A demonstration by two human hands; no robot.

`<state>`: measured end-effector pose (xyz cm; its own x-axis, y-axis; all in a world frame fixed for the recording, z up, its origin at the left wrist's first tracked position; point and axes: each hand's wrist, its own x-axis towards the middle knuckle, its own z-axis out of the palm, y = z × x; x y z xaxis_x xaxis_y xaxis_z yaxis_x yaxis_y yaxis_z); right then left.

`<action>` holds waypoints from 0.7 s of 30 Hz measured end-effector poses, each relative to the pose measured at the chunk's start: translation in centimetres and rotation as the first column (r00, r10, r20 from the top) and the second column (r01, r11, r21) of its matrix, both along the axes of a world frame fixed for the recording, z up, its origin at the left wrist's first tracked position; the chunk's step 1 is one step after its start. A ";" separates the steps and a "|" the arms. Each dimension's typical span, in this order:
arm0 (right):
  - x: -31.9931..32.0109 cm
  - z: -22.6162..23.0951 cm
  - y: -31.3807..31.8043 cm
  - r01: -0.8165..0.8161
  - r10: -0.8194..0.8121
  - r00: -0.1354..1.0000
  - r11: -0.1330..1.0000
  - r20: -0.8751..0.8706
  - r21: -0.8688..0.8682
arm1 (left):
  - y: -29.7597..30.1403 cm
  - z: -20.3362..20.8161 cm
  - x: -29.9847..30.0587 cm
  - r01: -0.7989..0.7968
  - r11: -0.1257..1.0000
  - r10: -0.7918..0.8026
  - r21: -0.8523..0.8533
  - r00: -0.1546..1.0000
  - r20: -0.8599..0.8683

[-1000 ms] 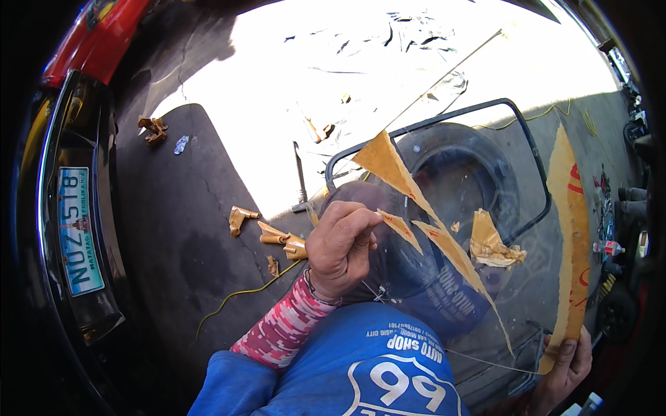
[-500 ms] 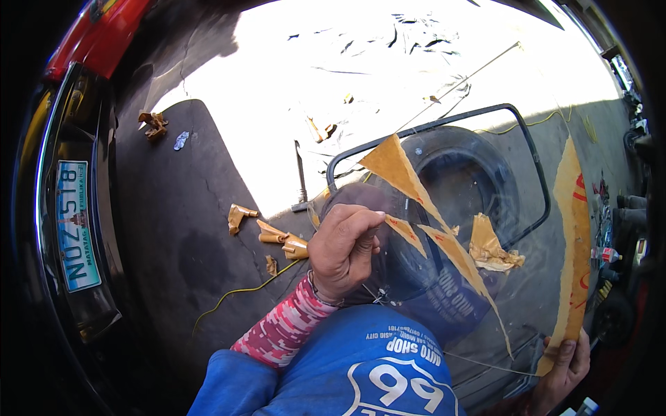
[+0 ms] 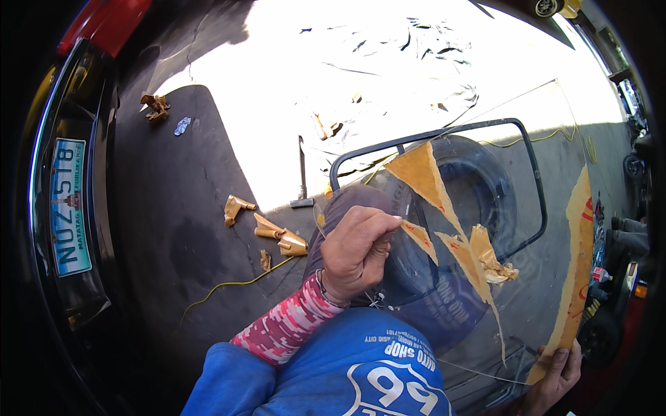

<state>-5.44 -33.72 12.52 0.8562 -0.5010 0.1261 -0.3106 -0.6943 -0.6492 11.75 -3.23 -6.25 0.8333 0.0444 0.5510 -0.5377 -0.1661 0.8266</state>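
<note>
A large see-through sheet [image 3: 531,305] leans in front of me, mirroring my shirt faintly. Torn brown paper clings to it: a triangular piece [image 3: 423,177], a ragged strip [image 3: 472,267] and a long band [image 3: 574,256] along the right edge. My left hand [image 3: 357,253] is closed in a pinch at the tip of a small brown paper sliver [image 3: 420,239]. At the lower right, my right hand [image 3: 560,374] grips the sheet's edge, where the long band ends. Its fingers are partly hidden.
Behind the sheet lie a tire [image 3: 479,156] and a black tube frame [image 3: 538,180]. Crumpled brown paper [image 3: 291,243] litters the floor, near a yellow cord [image 3: 222,284] and a dark metal tool [image 3: 302,184]. A black car bumper [image 3: 94,277] stands at left.
The sheet's top corner and the paper on it have shifted right and downward in view. My left hand has moved slightly right, still pinching; my right hand keeps its grip.
</note>
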 end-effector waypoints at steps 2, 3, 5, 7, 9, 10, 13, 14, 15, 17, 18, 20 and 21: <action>-0.1 0.1 0.1 -0.003 0.003 1.000 1.000 0.000 0.004 | 0.2 0.0 0.0 0.044 0.998 -0.045 0.038 0.999 0.010; -0.1 0.2 0.1 -0.002 0.002 1.000 1.000 0.001 0.007 | 0.3 0.1 0.0 0.066 0.997 -0.066 0.044 0.998 0.003; -0.1 0.3 0.2 -0.012 0.012 1.000 1.000 0.003 0.013 | 0.4 0.4 -0.4 0.049 0.996 -0.058 -0.072 0.990 -0.125; 0.0 0.2 0.3 -0.010 0.010 1.000 1.000 0.006 0.023 | 0.2 0.8 -0.9 -0.012 0.991 -0.016 -0.133 0.978 -0.207; 0.0 0.2 0.5 0.005 -0.005 1.000 0.999 0.014 0.035 | -0.4 1.1 -1.2 -0.085 0.984 0.047 -0.154 0.971 -0.234; 0.0 0.2 0.6 0.016 -0.016 1.000 0.999 0.012 0.036 | -0.6 1.2 -1.3 -0.098 0.988 0.072 -0.116 0.975 -0.209; -0.1 0.3 0.7 0.028 -0.028 1.000 0.999 0.006 0.022 | -0.8 1.6 -1.3 -0.105 0.990 0.083 -0.091 0.973 -0.215; -0.2 0.4 0.7 0.019 -0.019 1.000 1.000 0.002 0.009 | -0.8 1.8 -1.3 -0.108 0.989 0.082 -0.097 0.967 -0.242; -0.3 0.5 0.7 0.010 -0.010 1.000 1.000 -0.004 -0.003 | -0.8 2.1 -1.4 -0.103 0.987 0.069 -0.120 0.964 -0.257; -0.6 0.4 0.7 0.005 -0.006 1.000 1.000 0.014 0.031 | -0.6 2.6 -1.3 -0.108 0.994 0.102 -0.012 0.965 -0.241; -0.7 0.4 0.7 0.003 -0.004 1.000 0.999 0.023 0.048 | -0.5 2.9 -1.2 -0.107 0.994 0.112 0.033 0.968 -0.225; -0.8 0.3 0.7 -0.002 0.001 1.000 0.999 0.029 0.032 | -0.7 3.4 -1.2 -0.124 0.989 0.142 0.086 0.958 -0.250; -0.8 0.4 0.7 -0.005 0.004 0.999 1.000 0.032 0.022 | -0.7 3.6 -1.1 -0.136 0.985 0.161 0.110 0.949 -0.272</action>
